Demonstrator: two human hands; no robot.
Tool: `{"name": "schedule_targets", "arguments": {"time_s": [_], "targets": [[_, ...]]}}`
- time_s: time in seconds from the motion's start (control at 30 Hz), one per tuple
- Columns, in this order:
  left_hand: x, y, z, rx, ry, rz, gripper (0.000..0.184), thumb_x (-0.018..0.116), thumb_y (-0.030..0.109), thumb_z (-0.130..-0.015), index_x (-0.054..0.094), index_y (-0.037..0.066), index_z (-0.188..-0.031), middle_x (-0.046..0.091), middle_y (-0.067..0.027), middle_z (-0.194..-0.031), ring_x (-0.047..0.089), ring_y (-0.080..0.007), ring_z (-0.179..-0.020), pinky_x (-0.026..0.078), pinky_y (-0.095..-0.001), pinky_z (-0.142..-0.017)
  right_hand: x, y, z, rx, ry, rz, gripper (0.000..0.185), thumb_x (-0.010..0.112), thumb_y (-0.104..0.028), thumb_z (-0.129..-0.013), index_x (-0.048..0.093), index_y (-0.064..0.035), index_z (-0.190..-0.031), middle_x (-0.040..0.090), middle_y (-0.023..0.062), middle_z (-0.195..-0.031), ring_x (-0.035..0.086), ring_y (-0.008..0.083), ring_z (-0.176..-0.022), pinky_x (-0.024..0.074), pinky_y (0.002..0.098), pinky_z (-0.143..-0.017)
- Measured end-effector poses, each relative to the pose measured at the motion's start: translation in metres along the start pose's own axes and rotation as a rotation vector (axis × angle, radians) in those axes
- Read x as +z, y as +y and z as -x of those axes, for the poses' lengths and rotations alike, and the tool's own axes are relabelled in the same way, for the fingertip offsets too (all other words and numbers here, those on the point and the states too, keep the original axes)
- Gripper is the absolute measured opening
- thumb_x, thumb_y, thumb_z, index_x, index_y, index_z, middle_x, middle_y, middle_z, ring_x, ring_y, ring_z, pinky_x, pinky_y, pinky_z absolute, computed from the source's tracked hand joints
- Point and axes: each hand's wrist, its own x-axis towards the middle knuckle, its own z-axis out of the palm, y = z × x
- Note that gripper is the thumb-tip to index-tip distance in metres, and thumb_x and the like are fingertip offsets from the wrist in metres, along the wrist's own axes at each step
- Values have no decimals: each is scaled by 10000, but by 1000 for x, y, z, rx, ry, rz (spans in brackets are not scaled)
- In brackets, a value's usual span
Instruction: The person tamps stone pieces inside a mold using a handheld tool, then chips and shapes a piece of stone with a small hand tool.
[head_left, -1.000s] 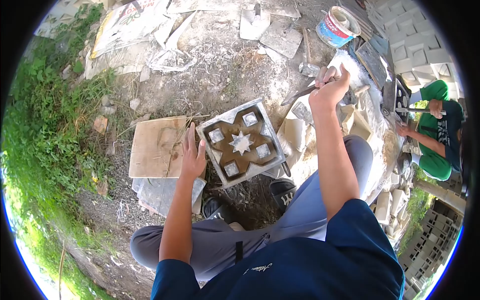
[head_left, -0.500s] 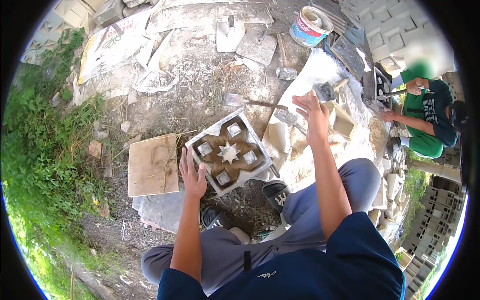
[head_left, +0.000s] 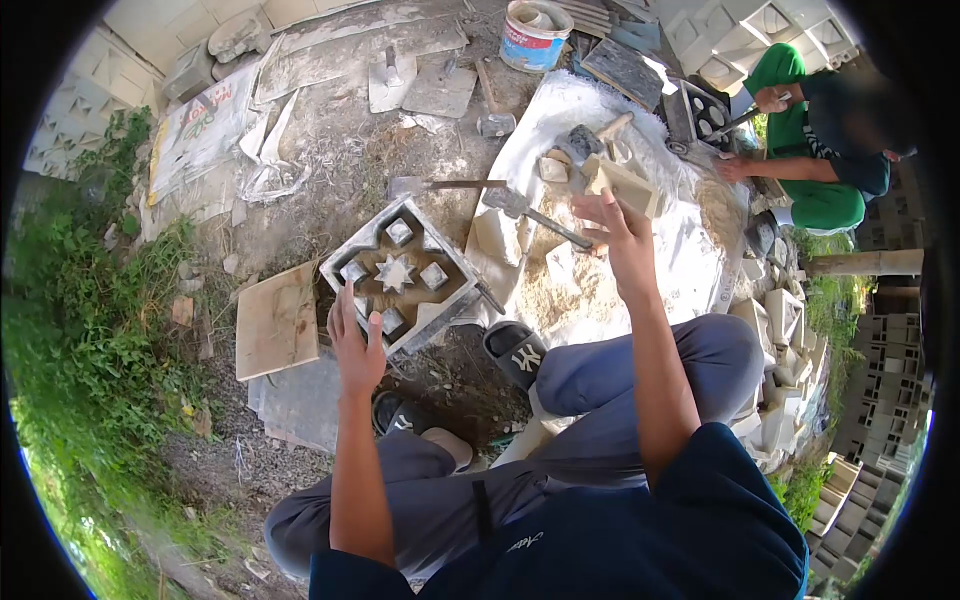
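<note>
My left hand (head_left: 357,345) is open, fingers stretched out, at the near left edge of a square metal mould (head_left: 435,325). I cannot tell whether it touches the rim. The mould holds a star-shaped piece (head_left: 394,273) in the middle and several square blocks around it. My right hand (head_left: 622,245) is also open and holds nothing I can see. It hovers over the white sheet, its fingertips overlapping a pale cast block (head_left: 628,187) in view. Left of it lies a metal-headed tool (head_left: 507,199) with a long handle, beside a broken pale piece (head_left: 500,237).
To the left are a wooden board (head_left: 280,322) and grey sheets (head_left: 300,402). Further off lie trowels (head_left: 393,82), a hammer (head_left: 495,124) and a paint bucket (head_left: 535,40). A person in green trousers (head_left: 815,185) works at another mould on the right. Pale blocks (head_left: 785,370) are heaped nearby.
The view has turned rightward, so mould, tools and bucket appear further left. My right hand has come down slightly in view, from the dark lump to the pale block. Both hands stay open.
</note>
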Motion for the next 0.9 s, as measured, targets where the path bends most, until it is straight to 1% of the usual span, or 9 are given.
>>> {"name": "schedule_targets", "arguments": {"time_s": [0.13,0.27,0.33,0.4,0.47,0.5,0.67,0.73,0.9], "targets": [[-12,59,-2,147,-53,-172,651,504,419,-1007,334,82,-1538,355,-237,-1539,302,-428,-1422,236,-524,-1170,-27,-27,17,-91,-29,11,444,474,-362,-1064,706,14,-1097,724,119,-1086,675,215,-1053,528,346,-872],[-47,101,-50,257,-128,-281,665,541,455,-986,341,165,-1550,341,-194,-1562,272,-411,-1450,225,-520,-1190,-53,-83,16,-291,-139,67,387,526,-314,-1045,701,28,-1093,742,116,-993,686,164,-949,545,323,-812],[-73,137,-67,315,-171,-411,665,532,485,-985,342,194,-1552,331,-187,-1572,267,-407,-1456,222,-519,-1195,-76,-115,13,-496,-232,314,337,558,-286,-1026,700,11,-1094,735,134,-962,679,155,-925,549,319,-804],[-98,171,-85,374,-203,-537,665,524,515,-984,344,223,-1553,322,-180,-1582,262,-404,-1462,220,-518,-1200,-94,-129,3,-504,-231,354,310,584,-269,-1009,691,6,-1102,719,156,-944,679,180,-894,551,325,-780],[-120,196,-95,404,-280,-729,677,493,579,-979,344,254,-1554,316,-178,-1590,263,-402,-1469,226,-521,-1202,-107,-150,3,-719,-263,481,298,592,-258,-1002,681,5,-1111,705,166,-949,677,228,-869,558,346,-775],[-129,207,-97,400,-279,-779,681,470,610,-976,340,274,-1554,323,-176,-1589,268,-409,-1468,231,-527,-1202,-113,-167,11,-603,-323,583,300,574,-235,-1023,658,18,-1161,711,127,-1061,667,193,-1014,516,361,-916],[-145,215,-106,466,-205,-778,691,476,633,-963,341,293,-1550,332,-183,-1582,269,-408,-1469,236,-527,-1201,-131,-187,30,-539,-360,798,300,579,-262,-1017,654,-22,-1179,702,128,-1084,676,240,-1025,548,398,-883],[-139,213,-106,514,-241,-724,692,472,645,-959,338,307,-1548,323,-173,-1587,269,-408,-1469,241,-520,-1203,-136,-181,36,-568,-352,809,298,603,-254,-989,659,-1,-1136,719,167,-993,706,284,-920,547,378,-825],[-104,200,-117,597,-372,-750,714,483,647,-952,282,339,-1564,295,-142,-1606,252,-408,-1475,235,-529,-1208,-147,-188,50,-458,-365,952,280,609,-232,-980,662,5,-1119,721,184,-992,706,285,-961,536,385,-852]]}}
